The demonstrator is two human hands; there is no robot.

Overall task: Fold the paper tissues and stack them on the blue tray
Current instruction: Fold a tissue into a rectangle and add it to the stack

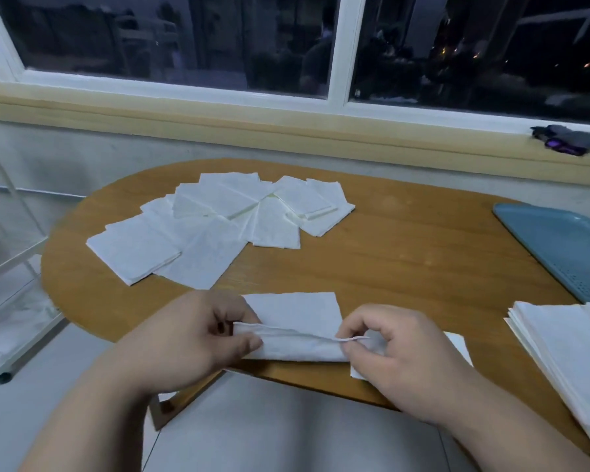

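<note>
Wood, warm brown and rounded at its far left end: that is the table (pixel 406 253) in front of me, pushed up to a pale wall under a wide window (pixel 184 35) with white frames and night outside. A cream sill (pixel 218 120) runs below the glass, and a small dark object (pixel 566 139) lies on it at the far right. A white wire rack (pixel 11 267) stands to the left of the table on the grey floor (pixel 269 420).

At the near edge I hold one tissue (pixel 297 321), its near half rolled up over the flat far half. My left grip (pixel 191 338) pinches the left end of the raised fold between thumb and fingers. My right grip (pixel 399 352) pinches the right end the same way. Another white sheet (pixel 460 345) lies partly under my right wrist.

Loose tissues (pixel 212 226) lie scattered and overlapping across the far left of the table. A neat stack of tissues (pixel 566 349) sits at the near right edge. The blue tray (pixel 559 243) lies just beyond it. I cannot tell whether the two touch.
</note>
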